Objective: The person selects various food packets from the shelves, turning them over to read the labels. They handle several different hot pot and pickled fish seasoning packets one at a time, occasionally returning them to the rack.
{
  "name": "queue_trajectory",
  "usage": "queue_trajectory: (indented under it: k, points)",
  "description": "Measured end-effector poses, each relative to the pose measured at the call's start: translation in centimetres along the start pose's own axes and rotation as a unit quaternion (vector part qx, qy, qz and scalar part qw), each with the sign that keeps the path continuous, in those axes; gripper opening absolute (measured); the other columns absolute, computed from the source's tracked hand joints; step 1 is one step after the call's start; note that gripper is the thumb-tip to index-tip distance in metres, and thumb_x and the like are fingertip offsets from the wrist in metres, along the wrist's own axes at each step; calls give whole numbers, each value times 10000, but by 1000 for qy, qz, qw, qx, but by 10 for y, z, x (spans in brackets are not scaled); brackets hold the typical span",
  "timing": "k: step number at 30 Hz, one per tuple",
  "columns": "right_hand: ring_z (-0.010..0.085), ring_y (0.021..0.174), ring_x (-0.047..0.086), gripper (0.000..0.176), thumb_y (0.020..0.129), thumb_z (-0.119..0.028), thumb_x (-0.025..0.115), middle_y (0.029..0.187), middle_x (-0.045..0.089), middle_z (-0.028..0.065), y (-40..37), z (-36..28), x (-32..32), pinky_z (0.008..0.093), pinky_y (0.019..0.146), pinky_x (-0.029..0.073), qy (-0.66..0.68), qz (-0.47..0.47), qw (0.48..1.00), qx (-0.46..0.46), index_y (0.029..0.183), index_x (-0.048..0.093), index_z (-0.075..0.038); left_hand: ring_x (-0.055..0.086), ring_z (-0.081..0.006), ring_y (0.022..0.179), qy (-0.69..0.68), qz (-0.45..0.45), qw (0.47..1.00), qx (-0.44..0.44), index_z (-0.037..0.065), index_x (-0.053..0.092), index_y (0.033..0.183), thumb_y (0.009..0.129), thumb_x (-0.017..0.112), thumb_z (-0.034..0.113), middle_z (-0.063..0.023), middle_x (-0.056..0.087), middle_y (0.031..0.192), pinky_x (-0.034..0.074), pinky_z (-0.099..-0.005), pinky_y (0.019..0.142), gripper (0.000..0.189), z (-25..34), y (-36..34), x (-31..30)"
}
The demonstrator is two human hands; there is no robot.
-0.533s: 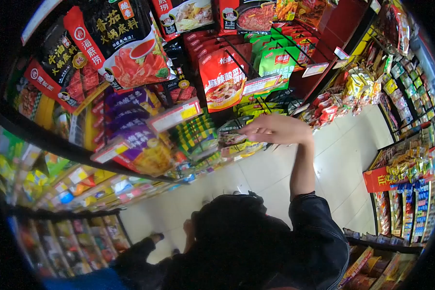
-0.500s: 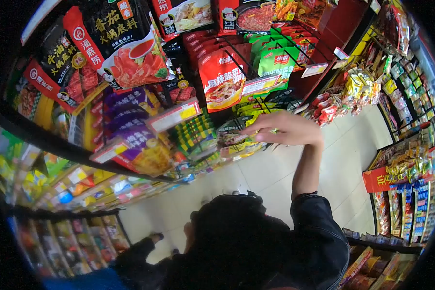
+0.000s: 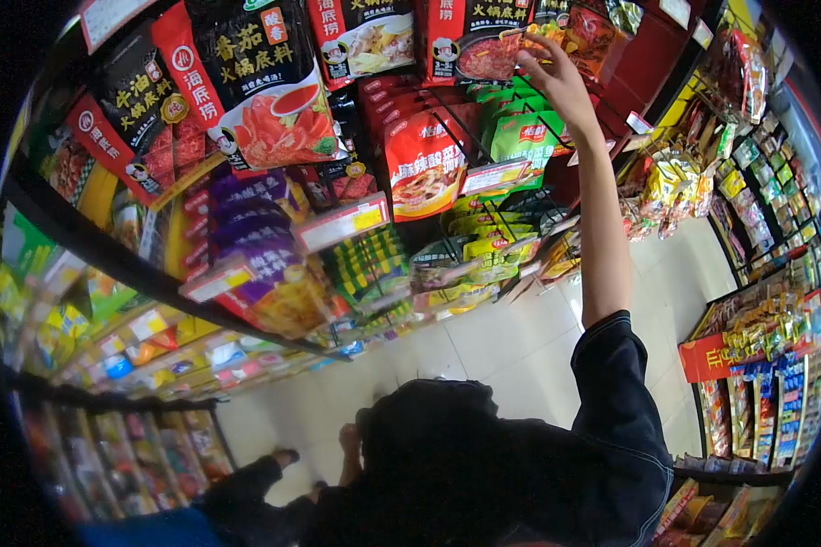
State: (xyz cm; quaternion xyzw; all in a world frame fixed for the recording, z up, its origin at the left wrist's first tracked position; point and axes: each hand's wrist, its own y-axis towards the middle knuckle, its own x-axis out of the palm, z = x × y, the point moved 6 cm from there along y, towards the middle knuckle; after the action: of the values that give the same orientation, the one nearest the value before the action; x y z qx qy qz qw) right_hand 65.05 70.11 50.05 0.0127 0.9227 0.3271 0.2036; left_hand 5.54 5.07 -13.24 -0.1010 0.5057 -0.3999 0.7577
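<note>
Right hand [image 3: 564, 87] is raised at the upper shelf in the head view, fingers a bit apart w/ nothing seen btwn them; left hand [image 3: 348, 438] is small & dim beside the dark clothing, so can't tell if it's apart or clamped on smth. Nearest the right fingertips is a black-and-red flat plastic-film pouch [image 3: 485, 58], upright above a glossy red plastic pouch [image 3: 426, 169] & a bright green plastic pouch [image 3: 525, 137]; contact unclear. Handling-wise, it's prob. mid-weight for its size, soft & bendy, film a bit slippery, not esp. fragile; best grip is prob. thumb vs. fingers on a side edge, w/ no hard squeeze mid-pack. Looks: red strip w/ white characters at left, black panel up top, pic of a round dish w/ reddish food below; top edge cut off.
</note>
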Motion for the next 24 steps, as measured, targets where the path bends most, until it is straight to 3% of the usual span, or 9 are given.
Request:
queue_trajectory:
  k: [2, 5, 8, 11, 14, 17, 18, 23, 24]
  points:
    - [225, 1108, 681, 550, 953, -448, 702, 1190, 719, 154, 2, 15, 6, 348, 958, 507, -39, -38, 998, 13, 1349, 622, -75, 575, -322, 1246, -59, -84, 993, -63, 73, 673, 1203, 1035, 457, 364, -154, 659, 1271, 399, -535, 1071, 400, -20, 6, 20]
    - [281, 1067, 702, 467, 948, -393, 702, 1144, 731, 173, -5, 12, 3, 368, 926, 525, -172, -25, 985, 21, 1227, 669, -20, 585, -328, 1228, -232, 140, 924, -270, 69, 681, 1186, 1026, 473, 366, -159, 666, 1253, 412, -527, 1061, 396, 40, 178, 59]
    - [314, 1048, 695, 423, 938, -357, 702, 1123, 707, 182, -2, -13, -12, 399, 914, 523, -159, 58, 986, 3, 1183, 671, -14, 596, -334, 1209, -287, 205, 887, -298, 66, 689, 1168, 1017, 489, 367, -165, 673, 1236, 426, -519, 1051, 393, 89, 200, 26]
    - [357, 1214, 600, 583, 904, -410, 734, 1232, 602, 226, 36, 23, -46, 424, 1027, 461, -177, 169, 968, -62, 1343, 586, -56, 606, -340, 1191, -288, 210, 891, -282, 62, 698, 1151, 1009, 505, 369, -170, 680, 1218, 439, -511, 1041, 390, 96, 198, 18]
    - [362, 1363, 481, 855, 869, -504, 764, 1393, 515, 262, 80, 89, -68, 448, 1119, 384, -103, 167, 981, 1, 1508, 411, -59, 617, -346, 1172, -261, 184, 913, -253, 59, 706, 1134, 1000, 521, 371, -175, 687, 1200, 453, -503, 1031, 387, 67, 175, 29]
    - [351, 1386, 461, 1033, 847, -565, 778, 1469, 470, 267, 62, 67, -53, 463, 1142, 360, 79, 98, 987, 98, 1571, 275, -28, 628, -352, 1154, -206, 126, 948, -207, 56, 714, 1117, 991, 537, 373, -181, 694, 1183, 466, -495, 1021, 385, 27, 126, 45]
    - [328, 1404, 446, 1082, 841, -585, 779, 1518, 429, 267, 74, 86, -53, 446, 1150, 349, 75, 66, 990, 99, 1572, 241, 5, 631, -354, 1147, -182, 103, 960, -187, 54, 717, 1111, 989, 542, 374, -183, 696, 1177, 470, -492, 1018, 384, 16, 102, 43]
    - [226, 1144, 589, 993, 830, -568, 801, 1280, 604, 152, 68, 88, -50, 379, 932, 482, 72, 53, 990, 109, 1512, 356, 0, 649, -364, 1117, -103, 4, 995, -16, 49, 730, 1083, 974, 568, 377, -191, 708, 1148, 493, -479, 1001, 382, -5, 0, 3]
    - [196, 1078, 607, 960, 829, -565, 804, 1223, 631, 121, 67, 90, -50, 360, 874, 502, 78, 52, 989, 110, 1490, 396, 0, 648, -357, 1118, -171, 20, 984, -47, 58, 735, 1061, 966, 581, 355, -174, 711, 1140, 499, -476, 990, 348, -6, 2, 4]
